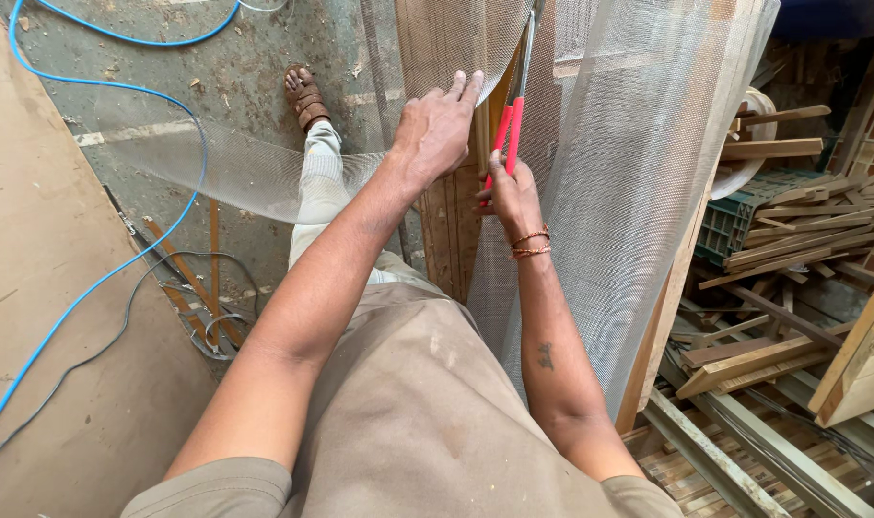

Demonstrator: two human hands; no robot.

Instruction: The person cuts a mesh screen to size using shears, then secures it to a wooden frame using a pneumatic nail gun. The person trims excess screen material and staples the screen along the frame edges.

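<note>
Head view: the left hand (439, 129) lies flat on a wooden frame (453, 225), its fingers (461, 88) straight and close together, pressed against the wood and the edge of the mesh (614, 163). The right hand (512, 197) is closed around the red handles of the shears (512, 120), whose slim grey blades run upward into the mesh; its fingers are wrapped round the grips, with beaded bands on the wrist. The mesh is a fine, pale, see-through weave, hanging in a soft sheet over the frame just right of both hands, and another stretch of it trails across the floor (264, 67) to the left. The floor is rough grey-green concrete, dusted with shavings. A blue hose (183, 206) curves over it, beside a thin grey cable (120, 331), and a flat brown board (34, 269) lies at far left. A sandalled foot (305, 94) rests on the floor. At right, split wooden offcuts (792, 230) lie heaped over a green crate (734, 216).
</note>
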